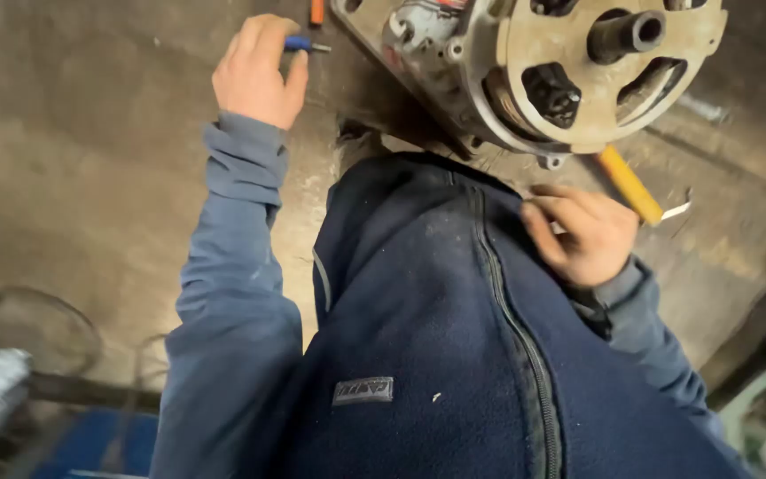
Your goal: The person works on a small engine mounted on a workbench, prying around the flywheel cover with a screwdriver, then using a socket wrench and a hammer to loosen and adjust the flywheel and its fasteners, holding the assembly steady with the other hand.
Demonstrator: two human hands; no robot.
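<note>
I see the bench (90, 177) as worn, matt grey-brown, rough w/ scuffs & stains, prob. metal or concrete, can't tell which. Alternator (569, 71) is cast metal, dull tan-grey, grimy, pitted; its shaft (627, 34) darker steel, matt. Left hand (257, 71) closes on a small screwdriver (305, 44): blue glossy plastic grip, thin bare-metal shank. Orange plastic handle (316, 11) beside it, smooth. Right hand (582, 235) sits near a yellow tool (629, 184), smooth plastic handle w/ bright metal tip. Vest (454, 355) is navy fleece, fuzzy, linty, w/ dark zip. Sleeve (237, 257) is grey-blue knit cloth, soft, matt.
</note>
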